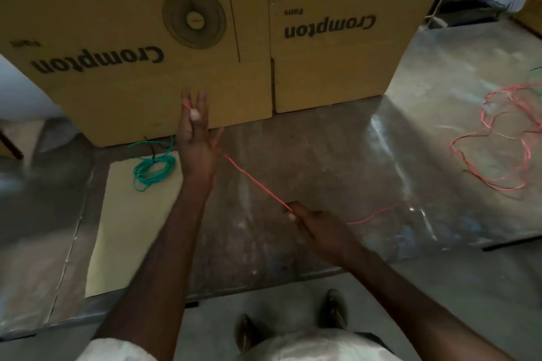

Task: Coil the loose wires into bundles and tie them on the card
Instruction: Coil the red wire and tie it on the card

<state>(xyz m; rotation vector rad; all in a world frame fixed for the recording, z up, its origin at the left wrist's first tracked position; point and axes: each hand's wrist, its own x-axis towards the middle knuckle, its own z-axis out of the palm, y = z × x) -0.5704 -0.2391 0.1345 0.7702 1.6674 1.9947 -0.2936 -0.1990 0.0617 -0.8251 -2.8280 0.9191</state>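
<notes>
A person's left hand [196,138] pins the end of a red wire [255,182] under its thumb, fingers straight, while the right hand [316,228] pinches the taut strand nearer the body. The wire trails right to a loose tangle [504,138] on the bench [322,155]. A coiled green wire bundle [154,170] lies on the pale card [117,228], before cardboard boxes [117,23].

A coiled bundle [154,169] lies on the card [123,223], before the boxes [205,23]; loose wire [504,138] lies far right.
</notes>
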